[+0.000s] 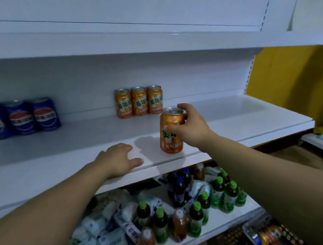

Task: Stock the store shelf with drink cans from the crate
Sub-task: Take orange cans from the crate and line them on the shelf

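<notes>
Gripping orange can point(169, 143) near shelf edge point(161, 164)

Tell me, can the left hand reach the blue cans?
Probably yes. The left hand rests on the shelf edge holding nothing, and only bare shelf lies between it and the blue cans.

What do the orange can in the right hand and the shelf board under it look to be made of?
The orange can, gripped by the right hand: thin metal, likely aluminium, given the silvery rim and top; glossy printed sides. The shelf board: smooth white with a soft sheen, probably painted sheet metal, judging by its thin folded front lip, though laminate is possible.
</notes>
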A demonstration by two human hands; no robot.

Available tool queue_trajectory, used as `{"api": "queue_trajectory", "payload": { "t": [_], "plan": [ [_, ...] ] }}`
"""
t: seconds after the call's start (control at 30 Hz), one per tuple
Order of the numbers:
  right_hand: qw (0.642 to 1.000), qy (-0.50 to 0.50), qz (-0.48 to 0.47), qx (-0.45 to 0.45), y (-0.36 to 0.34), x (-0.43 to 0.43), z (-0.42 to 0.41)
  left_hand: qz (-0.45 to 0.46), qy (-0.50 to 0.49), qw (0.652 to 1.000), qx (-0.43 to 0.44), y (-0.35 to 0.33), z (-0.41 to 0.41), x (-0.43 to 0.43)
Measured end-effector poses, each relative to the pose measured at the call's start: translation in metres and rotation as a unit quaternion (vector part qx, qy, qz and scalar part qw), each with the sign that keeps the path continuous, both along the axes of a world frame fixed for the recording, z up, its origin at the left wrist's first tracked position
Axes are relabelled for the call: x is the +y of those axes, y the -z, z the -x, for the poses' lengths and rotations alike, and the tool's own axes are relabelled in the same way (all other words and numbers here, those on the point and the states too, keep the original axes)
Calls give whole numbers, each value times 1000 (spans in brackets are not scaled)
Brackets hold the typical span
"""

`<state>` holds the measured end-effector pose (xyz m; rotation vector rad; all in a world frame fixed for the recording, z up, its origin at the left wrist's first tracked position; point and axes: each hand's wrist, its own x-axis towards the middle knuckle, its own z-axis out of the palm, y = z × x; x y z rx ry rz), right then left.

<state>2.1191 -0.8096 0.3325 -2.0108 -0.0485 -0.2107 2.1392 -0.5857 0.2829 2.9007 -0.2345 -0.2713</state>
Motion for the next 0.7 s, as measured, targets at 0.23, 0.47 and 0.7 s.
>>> {"api": "queue_trajectory", "payload": {
  "t": [0.23, 0.47, 0.7],
  "plan": [
    [999, -32, 15, -20, 23, 40, -55, -45, -24, 999, -2, 18, -6, 18],
    [994, -69, 64, -52, 35, 74, -116, -46, -30, 998, -5, 22, -8, 19],
    [994, -72, 68, -53, 43, 92, -162, -46, -28, 999, -4, 24, -9, 21]
  ]
}}
